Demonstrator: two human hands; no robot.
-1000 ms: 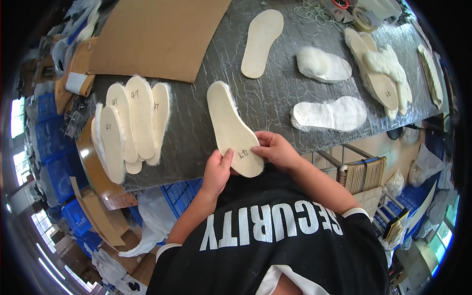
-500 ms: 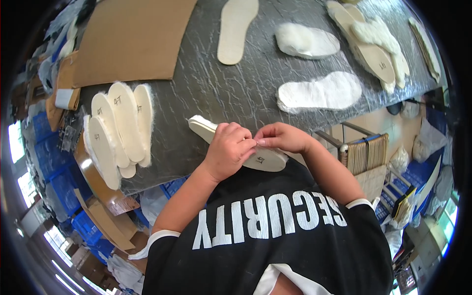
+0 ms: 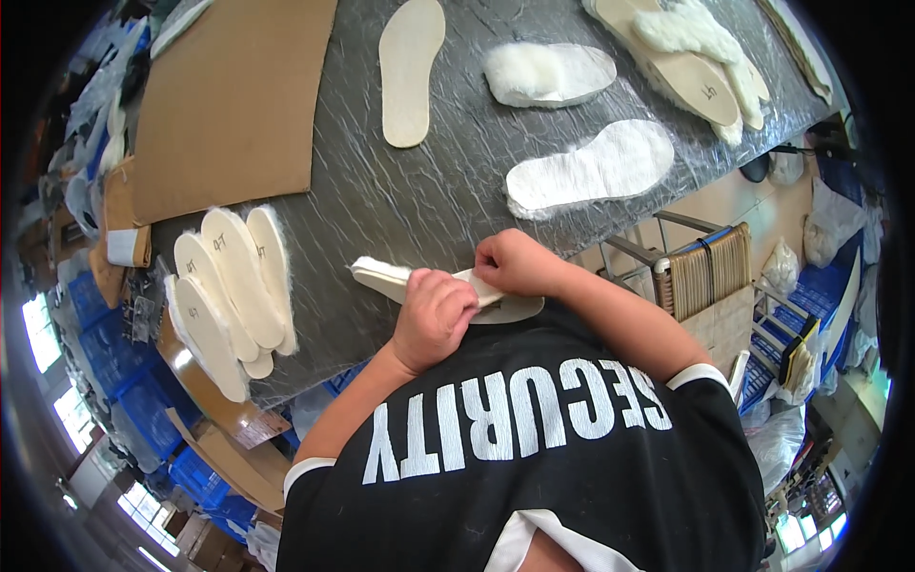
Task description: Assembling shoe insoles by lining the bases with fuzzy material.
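Observation:
Both my hands hold one cream insole (image 3: 381, 277) edge-up at the near edge of the grey table (image 3: 429, 200). My left hand (image 3: 434, 315) is closed around its middle. My right hand (image 3: 510, 262) pinches its upper edge near the heel end. The insole's toe end sticks out to the left of my left hand; its heel part (image 3: 515, 308) shows below my right hand. A stack of fleece-edged insoles (image 3: 229, 286) lies to the left, apart from my hands.
A brown cardboard sheet (image 3: 229, 105) lies at the back left. A bare cream insole (image 3: 410, 67), two fluffy white insoles (image 3: 548, 71) (image 3: 591, 167) and a pile of insoles (image 3: 696, 57) lie further back. Blue crates (image 3: 143, 410) stand below left; a rack (image 3: 705, 276) stands to the right.
The insole lay flat under my fingertips a second ago. I lifted it off the table and turned it on edge, and both hands closed around it near my body.

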